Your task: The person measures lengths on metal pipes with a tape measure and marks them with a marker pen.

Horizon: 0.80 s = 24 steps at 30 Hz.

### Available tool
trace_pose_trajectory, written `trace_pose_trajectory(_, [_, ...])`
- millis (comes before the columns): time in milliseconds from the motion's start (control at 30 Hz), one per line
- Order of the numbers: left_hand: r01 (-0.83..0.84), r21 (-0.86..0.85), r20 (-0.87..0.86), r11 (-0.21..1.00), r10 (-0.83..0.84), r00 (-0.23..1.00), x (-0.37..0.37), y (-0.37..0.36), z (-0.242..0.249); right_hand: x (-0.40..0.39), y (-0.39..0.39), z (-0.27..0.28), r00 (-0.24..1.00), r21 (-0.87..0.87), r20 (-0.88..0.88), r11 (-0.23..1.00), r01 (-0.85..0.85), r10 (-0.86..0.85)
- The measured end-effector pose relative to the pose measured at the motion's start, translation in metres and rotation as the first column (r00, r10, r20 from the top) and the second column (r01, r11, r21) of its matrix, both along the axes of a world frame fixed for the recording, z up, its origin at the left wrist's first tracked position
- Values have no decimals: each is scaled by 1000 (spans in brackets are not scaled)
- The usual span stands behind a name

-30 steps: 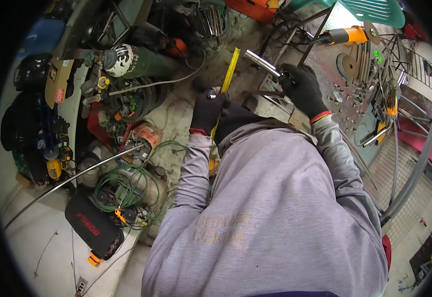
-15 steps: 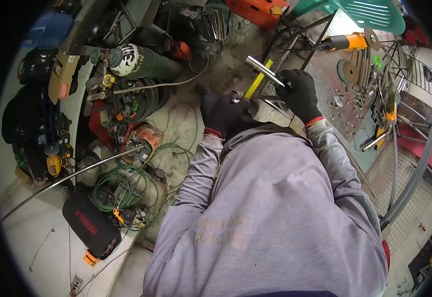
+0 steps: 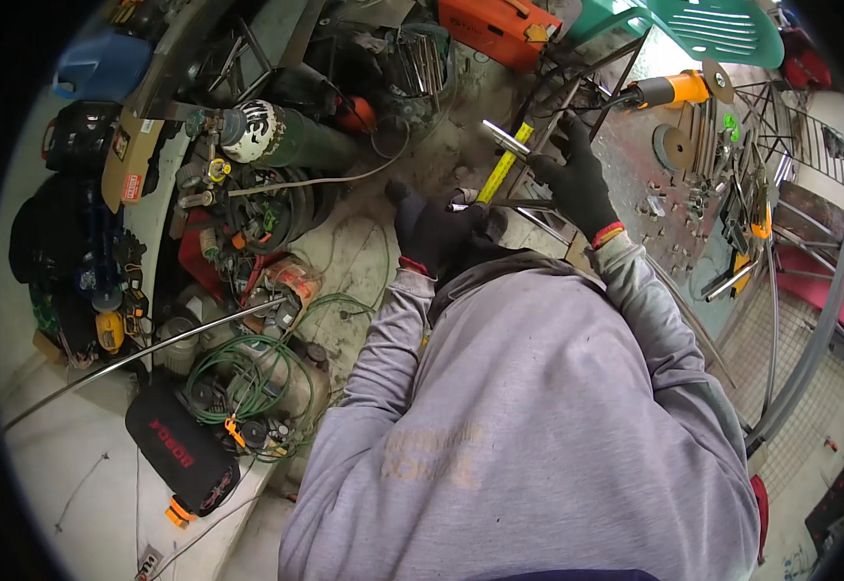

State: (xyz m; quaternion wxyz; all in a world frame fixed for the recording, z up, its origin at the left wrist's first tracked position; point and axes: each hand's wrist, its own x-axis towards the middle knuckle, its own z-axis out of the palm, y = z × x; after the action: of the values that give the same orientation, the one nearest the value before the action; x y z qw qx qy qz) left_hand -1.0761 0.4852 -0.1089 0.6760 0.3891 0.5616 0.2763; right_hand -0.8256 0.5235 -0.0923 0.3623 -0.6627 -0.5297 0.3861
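Observation:
My left hand (image 3: 430,230), in a black glove with a red cuff, is closed at the near end of a yellow tape measure (image 3: 502,167); its case is hidden in the glove. The blade stands out up and to the right. Across its far end lies a short shiny metal tube (image 3: 506,138). My right hand (image 3: 577,182), also black-gloved, is at the tube's right end, which the fingers partly hide. One finger of that hand points up, away from the tube, while the others appear closed around its end.
To the right, an orange angle grinder (image 3: 674,89) and a cutting disc (image 3: 675,146) lie on a metal-topped surface with scraps. A gas cylinder (image 3: 291,136), a coiled green cable (image 3: 238,373) and a long rod (image 3: 151,349) are at left. A black speaker (image 3: 180,447) lies at lower left.
My right hand has shifted slightly left and down, and one finger has lifted. Less of the tube shows, and it crosses the tape blade nearer its far end. My left hand stays nearly still.

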Motion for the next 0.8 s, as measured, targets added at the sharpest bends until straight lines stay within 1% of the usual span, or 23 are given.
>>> trace_pose_trajectory(33, [4, -13, 4, 1000, -4, 1000, 0, 1, 4, -1, 5, 5, 1000, 6, -1, 1000, -5, 5])
trace_pose_trajectory(100, [8, -1, 4, 1000, -8, 1000, 0, 1, 3, -2, 10, 15, 966, -173, -254, 980, -95, 49])
trace_pose_trajectory(133, [19, 6, 8, 1000, -19, 1000, 0, -1, 2, 1, 15, 13, 969, -177, -231, 975, -134, 91])
trace_pose_trajectory(167, [19, 2, 7, 1000, -19, 1000, 0, -1, 5, 7, 20, 4, 969, -180, -232, 974, -134, 91])
trace_pose_trajectory(233, [38, -77, 83, 996, -31, 996, 2, 1, 13, 12, 29, -6, 938, -234, -266, 928, -288, 224])
trace_pose_trajectory(267, [35, -78, 84, 996, -29, 996, 2, 2, 20, 14, 30, -5, 937, -236, -265, 927, -290, 226])
trace_pose_trajectory(333, [122, 3, -60, 993, -122, 991, 2, 5, 32, 18, 35, -2, 946, -299, -208, 905, -304, 249])
trace_pose_trajectory(367, [116, 5, -59, 993, -115, 992, 2, 6, 29, 18, 36, -1, 945, -298, -206, 903, -309, 256])
trace_pose_trajectory(433, [141, 5, -143, 990, -139, 980, 3, 7, 23, 17, 36, 2, 952, -341, -175, 891, -300, 253])
trace_pose_trajectory(567, [86, -24, -115, 996, -88, 989, 6, 6, 30, 12, 30, 4, 951, -335, -160, 892, -304, 264])
trace_pose_trajectory(633, [162, 2, -117, 987, -161, 980, 5, 9, 37, 7, 25, 2, 960, -294, -222, 927, -234, 172])
trace_pose_trajectory(667, [168, -4, -117, 986, -167, 979, 4, 8, 31, 4, 22, 2, 960, -299, -224, 926, -229, 165])
trace_pose_trajectory(733, [188, 83, -191, 979, -170, 967, 3, 7, 13, 0, 18, 5, 970, -232, -215, 959, -165, 114])
trace_pose_trajectory(800, [193, 82, -186, 978, -175, 967, 1, 9, -2, -1, 20, 12, 971, -255, -211, 953, -164, 111])
